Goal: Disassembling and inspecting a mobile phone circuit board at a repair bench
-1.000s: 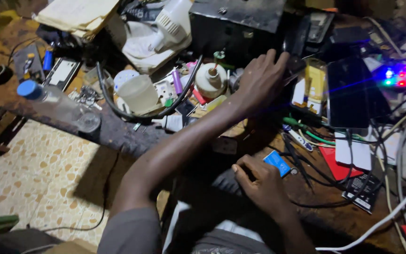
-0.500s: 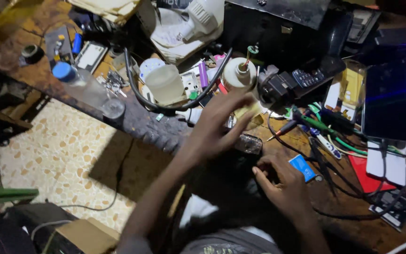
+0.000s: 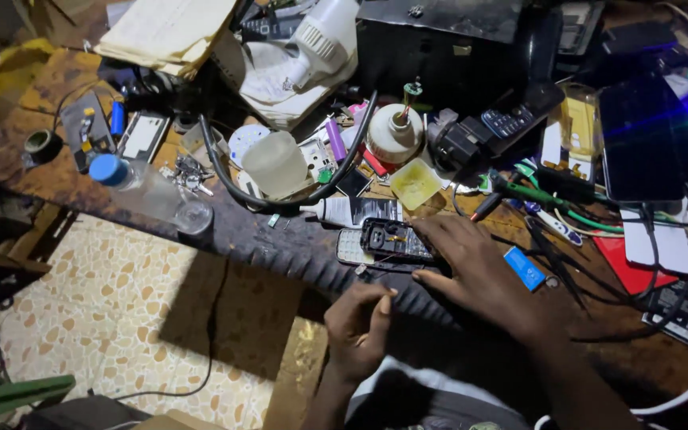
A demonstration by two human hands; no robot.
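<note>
My right hand [image 3: 483,275] lay open on the small black opened phone [image 3: 392,239]. My left hand [image 3: 357,326] was curled shut, empty. At ten o'clock lay a clear plastic bottle with blue cap [image 3: 141,187], empty.

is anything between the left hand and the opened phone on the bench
Nothing visible. The left hand is curled at the bench edge, just below the opened phone. The right hand already rests beside the phone, fingers at its right end.

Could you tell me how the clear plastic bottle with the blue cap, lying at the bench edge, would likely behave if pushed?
The clear bottle lies on its side by the bench edge, so it would probably roll and could drop off. It looks thin-walled and possibly near empty, so likely light. Its smooth plastic may slip under fingers.
</note>
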